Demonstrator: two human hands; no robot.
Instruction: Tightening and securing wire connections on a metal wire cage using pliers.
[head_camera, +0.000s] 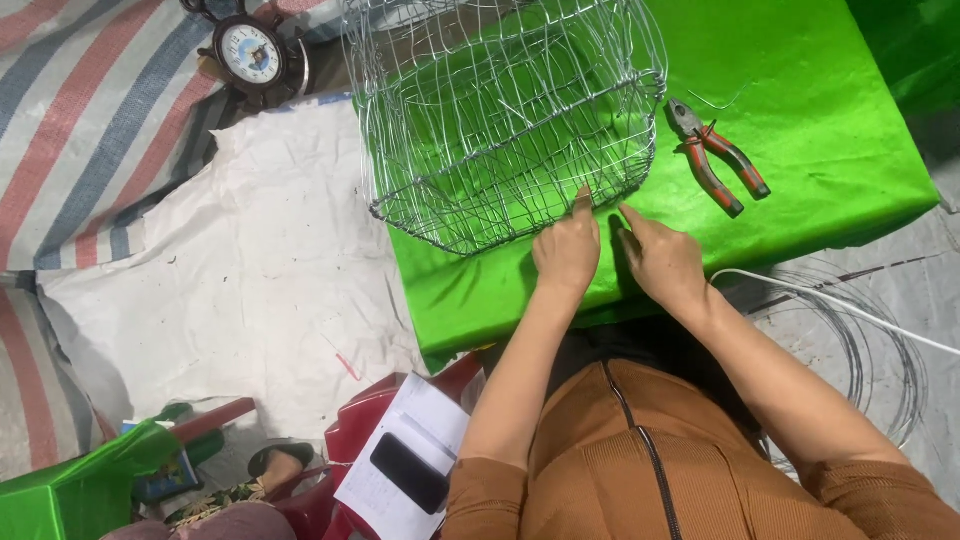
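2 hands meet at the near rim of 1 wire basket (500, 110), left hand (567, 250) with fingers (583, 200) touching the rim, right hand (662, 262) pinching beside it, the basket empty on the green worktop (820, 120), 1 pair of pliers (718, 155) just right of it.

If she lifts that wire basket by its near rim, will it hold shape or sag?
The wire basket is open mesh of thin wire, so it is probably light for its size. Its rim looks thicker, so it likely keeps shape, though the thin strands may flex. Both the left hand and right hand are at the near rim.
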